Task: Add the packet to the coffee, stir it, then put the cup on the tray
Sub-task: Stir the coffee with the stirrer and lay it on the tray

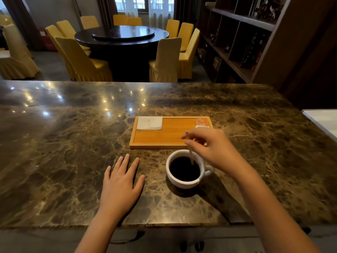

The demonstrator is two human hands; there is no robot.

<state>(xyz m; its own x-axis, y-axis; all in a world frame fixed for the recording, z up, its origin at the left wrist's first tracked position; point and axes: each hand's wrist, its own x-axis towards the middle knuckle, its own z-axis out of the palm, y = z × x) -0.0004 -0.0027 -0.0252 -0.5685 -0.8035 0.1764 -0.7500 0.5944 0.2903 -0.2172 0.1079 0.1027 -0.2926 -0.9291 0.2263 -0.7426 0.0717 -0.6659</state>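
So the white cup [185,168] is sitting on the marble counter [73,143] at lower centre of the frame, just below the near edge of the wooden tray [169,136], filled pretty high with dark coffee [184,168]. A thin stir stick [191,157] is pinched narrowly between the fingertips of the right hand [206,145], with its lower end dipped into the coffee near the far rim. The left hand [121,179] is laid flat and spread on the counter to the left of the cup, nothing held, so the cup isn't being steadied at all.

That's probably the main risk: with the level that high, coffee could be sloshed over the rim if the stick is swung too hard, or the cup nudged sideways.

An orange packet [201,122] is seen at the tray's upper right corner; whether it's been emptied can't be told. A white napkin [149,123] is parked at the tray's upper left. When the cup gets lifted over the tray lip, it could be clipped and coffee spilled.
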